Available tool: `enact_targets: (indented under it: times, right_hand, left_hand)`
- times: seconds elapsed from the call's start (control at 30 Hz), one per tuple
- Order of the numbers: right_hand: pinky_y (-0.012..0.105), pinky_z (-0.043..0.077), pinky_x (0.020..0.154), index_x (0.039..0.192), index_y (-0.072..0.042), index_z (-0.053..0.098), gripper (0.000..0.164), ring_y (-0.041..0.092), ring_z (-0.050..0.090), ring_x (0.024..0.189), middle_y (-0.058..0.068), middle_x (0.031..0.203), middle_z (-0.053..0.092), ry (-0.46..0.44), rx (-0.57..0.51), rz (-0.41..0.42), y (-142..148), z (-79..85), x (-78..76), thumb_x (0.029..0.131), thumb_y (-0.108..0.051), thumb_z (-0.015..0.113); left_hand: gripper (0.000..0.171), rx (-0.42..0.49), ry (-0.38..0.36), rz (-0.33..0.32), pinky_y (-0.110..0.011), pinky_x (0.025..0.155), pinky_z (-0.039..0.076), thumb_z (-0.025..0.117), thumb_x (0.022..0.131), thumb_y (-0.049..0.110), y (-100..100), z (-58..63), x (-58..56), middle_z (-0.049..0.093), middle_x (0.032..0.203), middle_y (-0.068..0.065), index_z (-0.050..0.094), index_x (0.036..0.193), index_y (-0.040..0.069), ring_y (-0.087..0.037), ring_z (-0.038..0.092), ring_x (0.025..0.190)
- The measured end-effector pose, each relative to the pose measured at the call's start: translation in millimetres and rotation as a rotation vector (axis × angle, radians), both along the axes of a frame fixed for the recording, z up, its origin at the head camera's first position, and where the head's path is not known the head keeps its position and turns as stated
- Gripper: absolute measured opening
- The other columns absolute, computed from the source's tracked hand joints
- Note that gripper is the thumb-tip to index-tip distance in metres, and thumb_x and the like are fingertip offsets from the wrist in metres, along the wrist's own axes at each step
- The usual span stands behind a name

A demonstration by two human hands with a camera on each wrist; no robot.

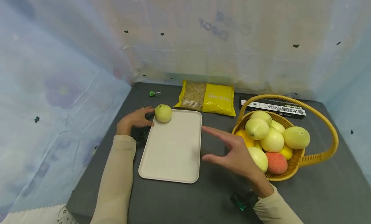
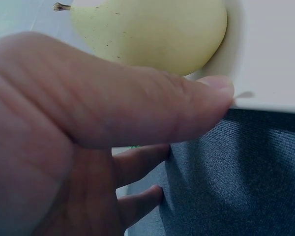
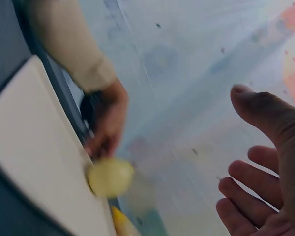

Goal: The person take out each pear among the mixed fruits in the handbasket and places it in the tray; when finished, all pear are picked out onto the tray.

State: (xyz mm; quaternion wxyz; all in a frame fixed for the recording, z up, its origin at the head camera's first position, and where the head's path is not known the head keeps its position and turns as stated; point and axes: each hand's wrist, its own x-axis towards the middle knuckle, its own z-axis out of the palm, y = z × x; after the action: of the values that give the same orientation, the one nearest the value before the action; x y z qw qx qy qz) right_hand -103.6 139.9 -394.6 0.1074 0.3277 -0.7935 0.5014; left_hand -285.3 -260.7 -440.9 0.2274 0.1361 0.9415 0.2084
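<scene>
A pale yellow-green pear rests in the far left corner of a white tray. My left hand is at that corner, its thumb touching the tray's rim just beside the pear. In the left wrist view, the other fingers extend below the thumb, over the dark cloth, and hold nothing. Over the tray's right side and the cloth, my right hand hovers with thumb and fingers spread apart, holding nothing. Close by it stands a wicker basket of fruit, including pears and a red-orange fruit.
Behind the tray lies a yellow pasta bag. A black-and-white pasta box is behind the basket, whose tall handle arches up at the right. A green lollipop lies at the far left. Hanging sheets enclose the grey table.
</scene>
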Motion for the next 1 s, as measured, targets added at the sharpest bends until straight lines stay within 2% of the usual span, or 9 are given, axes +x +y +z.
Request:
enact_targets:
  times: [0.13, 0.17, 0.37, 0.5, 0.63, 0.7, 0.8, 0.87, 1.0]
  right_hand:
    - [0.015, 0.052, 0.109, 0.148, -0.007, 0.07, 0.09, 0.005, 0.073, 0.126, 0.012, 0.145, 0.073, 0.082, 0.033, -0.082, 43.2, 6.9, 11.0, 0.065, -0.003, 0.104]
    - [0.02, 0.05, 0.116, 0.147, -0.004, 0.07, 0.089, 0.01, 0.066, 0.14, 0.013, 0.145, 0.073, 0.1, 0.032, -0.091, 54.8, 8.7, 12.1, 0.064, -0.001, 0.104]
    - [0.017, 0.052, 0.111, 0.137, 0.01, 0.072, 0.082, 0.01, 0.068, 0.136, 0.019, 0.141, 0.074, 0.17, 0.021, -0.183, 118.9, 20.1, 13.7, 0.06, 0.012, 0.1]
    - [0.008, 0.048, 0.082, 0.138, -0.002, 0.076, 0.085, -0.009, 0.066, 0.095, 0.009, 0.137, 0.078, 0.197, 0.157, -0.328, 142.8, 26.1, 13.7, 0.058, 0.005, 0.102]
    - [0.015, 0.029, 0.058, 0.143, -0.017, 0.076, 0.089, -0.011, 0.029, 0.063, 0.007, 0.132, 0.08, 0.204, 0.317, -0.413, 149.6, 29.3, 8.6, 0.059, -0.003, 0.104]
    - [0.013, 0.034, 0.063, 0.145, -0.022, 0.075, 0.089, -0.013, 0.038, 0.067, 0.009, 0.133, 0.079, 0.184, 0.36, -0.429, 149.7, 28.8, 4.6, 0.063, -0.006, 0.104]
    - [0.007, 0.039, 0.081, 0.147, -0.029, 0.073, 0.083, -0.011, 0.06, 0.093, 0.007, 0.137, 0.078, 0.12, 0.416, -0.435, 148.6, 25.0, -2.6, 0.071, -0.012, 0.103]
    - [0.005, 0.038, 0.094, 0.146, -0.031, 0.073, 0.077, 0.005, 0.067, 0.122, 0.004, 0.141, 0.076, 0.078, 0.452, -0.432, 147.7, 21.0, -7.4, 0.076, -0.016, 0.102]
    - [0.027, 0.047, 0.1, 0.144, -0.026, 0.074, 0.07, 0.037, 0.068, 0.129, 0.008, 0.145, 0.073, 0.043, 0.503, -0.409, 146.4, 13.6, -14.7, 0.079, -0.018, 0.1]
  left_hand:
    - [0.084, 0.001, 0.002, -0.002, -0.08, 0.129, 0.013, 0.076, 0.104, 0.029, 0.6, 1.3, -0.3, 0.013, 0.183, -0.023, 0.032, 0.174, 0.011, -0.056, 0.005, 0.167]
    - [0.084, 0.002, 0.003, -0.001, -0.08, 0.129, 0.013, 0.076, 0.104, 0.029, 0.6, 1.5, -0.3, 0.013, 0.183, -0.023, 0.032, 0.174, 0.011, -0.056, 0.005, 0.167]
    - [0.085, 0.015, 0.004, 0.001, -0.079, 0.129, 0.014, 0.077, 0.104, 0.028, 0.7, 1.0, 0.2, 0.014, 0.183, -0.023, 0.033, 0.174, 0.01, -0.056, 0.005, 0.167]
    - [0.085, 0.022, 0.003, 0.001, -0.079, 0.129, 0.014, 0.077, 0.103, 0.028, 1.0, 0.2, 0.3, 0.014, 0.183, -0.024, 0.033, 0.173, 0.01, -0.055, 0.005, 0.167]
    - [0.084, 0.024, 0.005, 0.003, -0.079, 0.129, 0.014, 0.077, 0.104, 0.029, 0.3, -0.2, 0.4, 0.014, 0.183, -0.023, 0.033, 0.174, 0.011, -0.055, 0.004, 0.167]
    - [0.084, 0.024, 0.004, 0.004, -0.08, 0.129, 0.013, 0.077, 0.104, 0.029, 0.1, -0.3, 0.4, 0.013, 0.183, -0.023, 0.033, 0.174, 0.011, -0.055, 0.004, 0.167]
    - [0.084, 0.027, 0.001, 0.007, -0.08, 0.129, 0.012, 0.076, 0.104, 0.028, 0.0, -0.4, 0.5, 0.013, 0.183, -0.023, 0.033, 0.174, 0.011, -0.055, 0.003, 0.167]
    - [0.084, 0.026, -0.001, 0.005, -0.081, 0.129, 0.011, 0.076, 0.104, 0.028, 0.0, -0.4, 0.6, 0.012, 0.183, -0.023, 0.033, 0.174, 0.011, -0.055, 0.003, 0.167]
    - [0.084, 0.028, -0.004, 0.002, -0.081, 0.128, 0.011, 0.076, 0.104, 0.027, 0.1, -0.8, 0.3, 0.012, 0.183, -0.023, 0.032, 0.174, 0.011, -0.057, 0.002, 0.167]
